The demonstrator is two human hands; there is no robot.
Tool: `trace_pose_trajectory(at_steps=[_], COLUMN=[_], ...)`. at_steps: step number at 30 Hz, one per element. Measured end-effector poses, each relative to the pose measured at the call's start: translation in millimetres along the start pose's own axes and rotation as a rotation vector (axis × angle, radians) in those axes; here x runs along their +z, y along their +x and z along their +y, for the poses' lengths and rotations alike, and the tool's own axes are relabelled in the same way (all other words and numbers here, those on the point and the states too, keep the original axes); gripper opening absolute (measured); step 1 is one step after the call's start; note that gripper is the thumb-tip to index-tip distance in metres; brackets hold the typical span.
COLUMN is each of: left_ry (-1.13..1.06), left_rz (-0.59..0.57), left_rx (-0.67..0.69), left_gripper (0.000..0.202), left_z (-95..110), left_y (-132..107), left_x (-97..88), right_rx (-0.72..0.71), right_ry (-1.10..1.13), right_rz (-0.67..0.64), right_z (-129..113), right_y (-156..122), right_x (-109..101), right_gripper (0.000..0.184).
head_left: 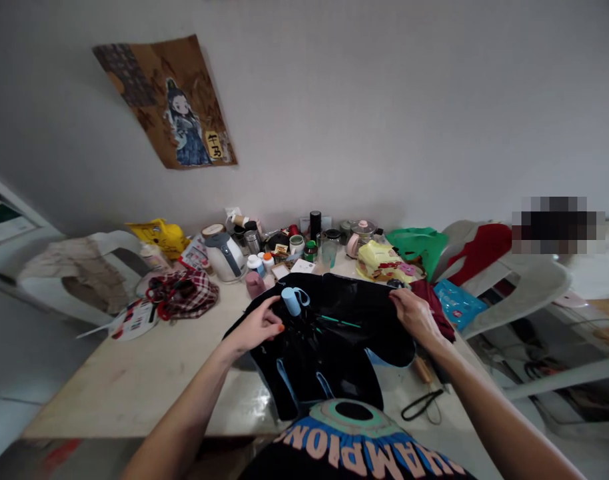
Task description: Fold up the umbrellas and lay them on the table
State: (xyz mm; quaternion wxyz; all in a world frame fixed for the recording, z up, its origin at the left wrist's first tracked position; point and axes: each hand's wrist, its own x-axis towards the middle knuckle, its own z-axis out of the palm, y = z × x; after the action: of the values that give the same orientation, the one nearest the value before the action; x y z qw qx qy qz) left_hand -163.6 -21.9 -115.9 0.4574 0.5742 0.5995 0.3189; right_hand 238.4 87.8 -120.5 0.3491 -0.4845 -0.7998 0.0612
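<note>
A partly folded umbrella (pixel 342 300) lies across the table in front of me, its black side up and bits of light blue showing at the folded edges. Its light blue handle (pixel 291 302), with a wrist loop, points up toward me. My left hand (pixel 259 327) is beside the handle over the black fabric, thumb and index finger apart. It does not grip the handle. At the right end, my right hand (pixel 413 310) pinches the edge of the black fabric between thumb and fingers. The umbrella's ribs are mostly hidden in the folds.
Behind the umbrella stand an electric kettle (pixel 226 257), several jars and bottles, and a glass teapot (pixel 362 233). A plaid cloth bundle (pixel 194 293) lies left. A yellow package (pixel 382 261) and a blue packet (pixel 458 303) are right. A black cord loop (pixel 420 404) lies near the front edge.
</note>
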Motion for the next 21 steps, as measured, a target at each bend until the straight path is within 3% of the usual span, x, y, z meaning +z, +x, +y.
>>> trace_pose_trajectory(at_steps=[2, 5, 7, 9, 12, 15, 18, 21], left_ry=[-0.006, -0.031, -0.029, -0.019, 0.039, 0.306, 0.468, 0.493], left_rz=[0.012, 0.067, 0.12, 0.161, 0.215, 0.392, 0.564, 0.695], left_rx=[-0.061, -0.143, -0.132, -0.073, 0.147, 0.446, 0.652, 0.801], left_gripper=[0.081, 0.042, 0.024, 0.019, 0.022, 0.015, 0.027, 0.032], left_z=[12.3, 14.2, 14.0, 21.2, 50.7, 86.9, 108.0, 113.5], left_y=[13.0, 31.9, 35.8, 30.1, 10.5, -4.8, -5.9, 2.6], left_x=[23.8, 58.0, 69.1, 67.6, 50.0, 33.9, 32.4, 41.2], right_rx=[-0.006, 0.01, 0.052, 0.122, 0.256, 0.378, 0.359, 0.275], right_ry=[0.009, 0.018, 0.006, -0.015, -0.013, -0.068, -0.128, 0.024], right_rz=[0.002, 0.02, 0.032, 0.039, 0.045, 0.093, 0.213, 0.283], right_z=[-3.0, 0.5, 9.2, 22.0, 39.3, 36.5, 3.0, -49.7], right_y=[0.4, -3.3, -8.1, -13.2, -17.3, -16.1, -15.7, -20.5], right_x=[3.9, 6.9, 4.7, -1.3, -16.7, -36.3, -53.2, -59.8], right_gripper=[0.029, 0.029, 0.029, 0.028, 0.032, 0.045, 0.054, 0.039])
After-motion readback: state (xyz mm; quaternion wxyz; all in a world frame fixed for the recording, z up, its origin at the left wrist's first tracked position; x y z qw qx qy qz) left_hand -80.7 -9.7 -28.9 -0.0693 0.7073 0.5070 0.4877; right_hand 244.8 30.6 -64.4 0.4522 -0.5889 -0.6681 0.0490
